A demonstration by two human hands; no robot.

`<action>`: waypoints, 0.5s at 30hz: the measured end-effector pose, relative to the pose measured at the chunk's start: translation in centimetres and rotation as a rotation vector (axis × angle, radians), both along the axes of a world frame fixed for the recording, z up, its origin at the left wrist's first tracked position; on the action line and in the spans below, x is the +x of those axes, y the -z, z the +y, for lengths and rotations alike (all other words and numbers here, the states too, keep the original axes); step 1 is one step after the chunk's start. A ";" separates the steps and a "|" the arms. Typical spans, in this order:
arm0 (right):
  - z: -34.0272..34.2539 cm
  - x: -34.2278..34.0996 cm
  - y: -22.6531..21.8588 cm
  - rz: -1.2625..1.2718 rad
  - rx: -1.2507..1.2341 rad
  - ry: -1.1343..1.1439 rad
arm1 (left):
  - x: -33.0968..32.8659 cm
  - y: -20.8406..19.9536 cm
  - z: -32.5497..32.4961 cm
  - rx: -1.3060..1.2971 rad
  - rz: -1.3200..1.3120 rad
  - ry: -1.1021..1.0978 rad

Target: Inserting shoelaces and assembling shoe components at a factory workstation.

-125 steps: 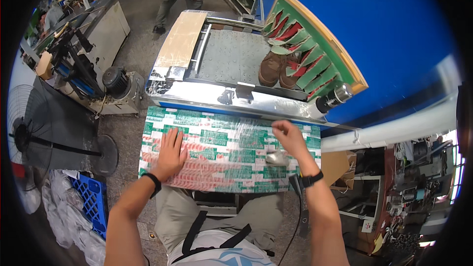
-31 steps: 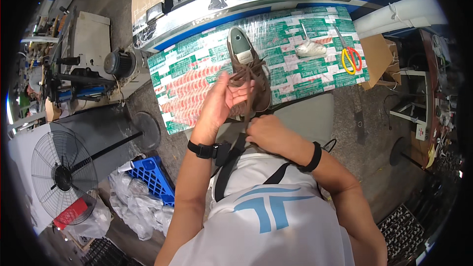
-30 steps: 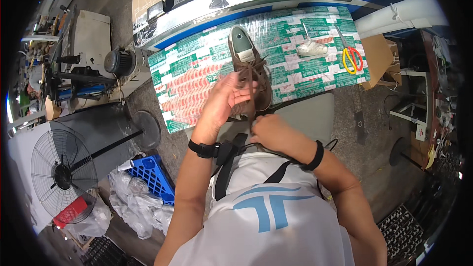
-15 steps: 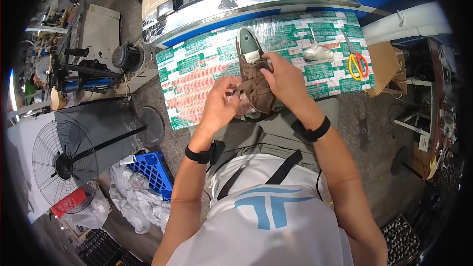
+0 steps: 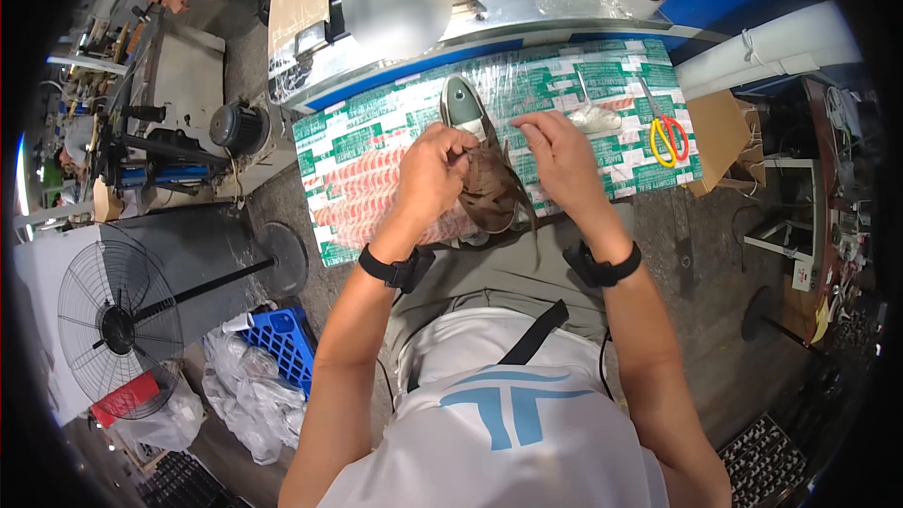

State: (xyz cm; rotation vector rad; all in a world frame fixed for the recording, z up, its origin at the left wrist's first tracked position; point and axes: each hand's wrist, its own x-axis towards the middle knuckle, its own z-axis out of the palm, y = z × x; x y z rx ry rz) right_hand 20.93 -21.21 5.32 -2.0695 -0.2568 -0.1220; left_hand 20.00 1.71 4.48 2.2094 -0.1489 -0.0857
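- The left hand (image 5: 435, 169) gripped the brown shoe (image 5: 487, 183), fingers curled around its upper.
- The right hand (image 5: 560, 155) hovered beside it, fingers loosely spread.
- The shoe rested sole-up on the patterned table (image 5: 376, 146).

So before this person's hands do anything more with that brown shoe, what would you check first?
1. Left hand has hold of the brown shoe: ok, fingers closed at its top.
2. Right hand gripping anything: cannot tell; fingers pinched above the shoe, perhaps on a lace.
3. Shoe supported: ok, it rests at the near edge of the green-and-red covered table.
4. Scissors out of the way: ok, lying to the right, apart from both hands.
5. Laces free of tangles: cannot tell.
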 end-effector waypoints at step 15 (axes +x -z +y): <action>1.6 1.3 3.9 0.138 -0.017 -0.258 | 0.1 -1.2 1.0 0.144 -0.042 0.138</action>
